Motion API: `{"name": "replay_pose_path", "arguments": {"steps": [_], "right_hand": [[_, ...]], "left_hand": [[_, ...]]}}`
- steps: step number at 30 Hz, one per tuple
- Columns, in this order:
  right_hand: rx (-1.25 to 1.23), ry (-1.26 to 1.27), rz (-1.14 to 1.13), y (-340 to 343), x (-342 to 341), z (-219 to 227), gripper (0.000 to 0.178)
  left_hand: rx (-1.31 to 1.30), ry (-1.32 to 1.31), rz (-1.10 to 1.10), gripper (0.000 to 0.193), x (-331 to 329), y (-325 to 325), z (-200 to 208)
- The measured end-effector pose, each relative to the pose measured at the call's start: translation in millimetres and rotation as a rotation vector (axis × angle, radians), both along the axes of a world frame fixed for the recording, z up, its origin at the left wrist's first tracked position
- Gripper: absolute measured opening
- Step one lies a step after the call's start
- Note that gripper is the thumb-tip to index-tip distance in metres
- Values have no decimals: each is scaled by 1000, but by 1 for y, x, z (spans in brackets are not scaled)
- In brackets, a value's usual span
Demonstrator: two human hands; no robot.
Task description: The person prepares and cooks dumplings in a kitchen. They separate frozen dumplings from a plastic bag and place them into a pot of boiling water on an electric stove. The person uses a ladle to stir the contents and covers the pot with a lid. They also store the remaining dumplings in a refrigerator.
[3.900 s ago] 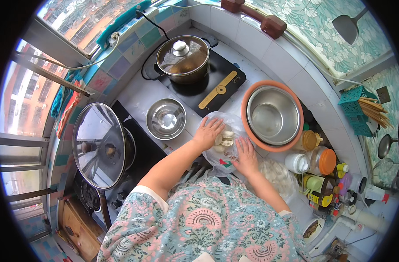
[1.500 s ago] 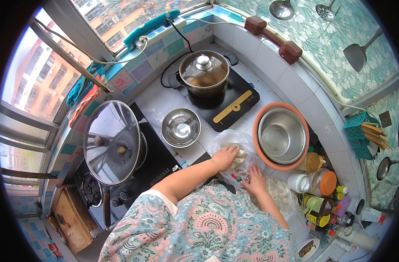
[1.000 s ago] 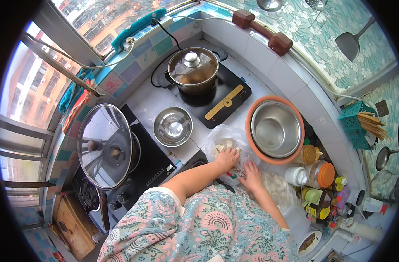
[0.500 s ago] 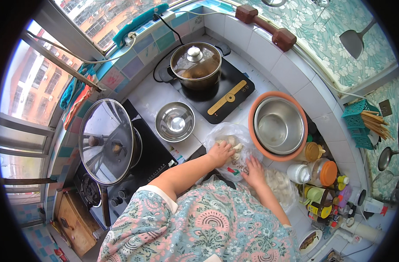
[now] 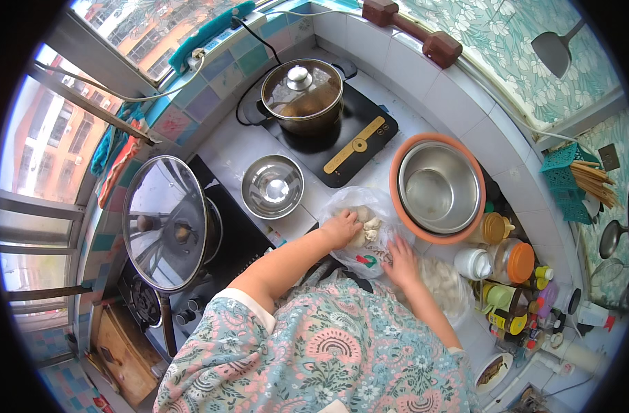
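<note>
A clear plastic bag (image 5: 342, 199) with pale, lumpy pieces of food (image 5: 371, 229) lies open on the counter close to my body. My left hand (image 5: 340, 230) is in its mouth, fingers curled down over the pieces; the fingertips are partly hidden. At the bag's right side my right hand (image 5: 401, 264) holds the plastic, thumb toward the opening. A second clear bag (image 5: 444, 289) of pale pieces lies beside my right forearm. Beyond my left hand sits a shiny steel bowl (image 5: 273, 186). To the right, a steel basin (image 5: 438, 189) rests inside an orange-brown basin (image 5: 402, 215).
A lidded pot (image 5: 302, 103) stands on a black induction cooker (image 5: 360, 141) at the back. On the left, a large glass-lidded pan (image 5: 164, 224) with a long handle covers part of a black stove (image 5: 235, 251). Several jars and bottles (image 5: 514, 261) crowd the right side.
My left hand has shifted slightly left and up within the bag, uncovering more pale pieces. My right hand stays at the bag's right side. The whole view has moved a little.
</note>
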State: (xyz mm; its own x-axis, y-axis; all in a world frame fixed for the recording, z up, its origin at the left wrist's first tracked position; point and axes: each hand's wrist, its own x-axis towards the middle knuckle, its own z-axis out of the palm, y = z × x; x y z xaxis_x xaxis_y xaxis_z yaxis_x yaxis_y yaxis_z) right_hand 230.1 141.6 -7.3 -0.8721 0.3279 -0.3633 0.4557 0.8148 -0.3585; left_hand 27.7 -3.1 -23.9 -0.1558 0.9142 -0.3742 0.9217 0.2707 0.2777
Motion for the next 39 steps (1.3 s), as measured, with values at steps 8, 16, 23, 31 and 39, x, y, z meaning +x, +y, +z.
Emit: {"name": "replay_pose_path", "arguments": {"steps": [8, 16, 23, 31, 39], "right_hand": [[-3, -1, -4, 0, -3, 4, 67], [5, -43, -13, -5, -8, 4, 68], [23, -44, 3, -4, -7, 3, 70], [13, -35, 4, -4, -4, 6, 71], [3, -20, 0, -3, -4, 13, 67]], "left_hand": [[101, -411, 285, 63, -21, 4, 2], [128, -35, 47, 65, 31, 14, -7], [58, 109, 93, 57, 64, 24, -44], [3, 22, -91, 64, 53, 19, -5], [42, -97, 85, 61, 41, 22, 15]]}}
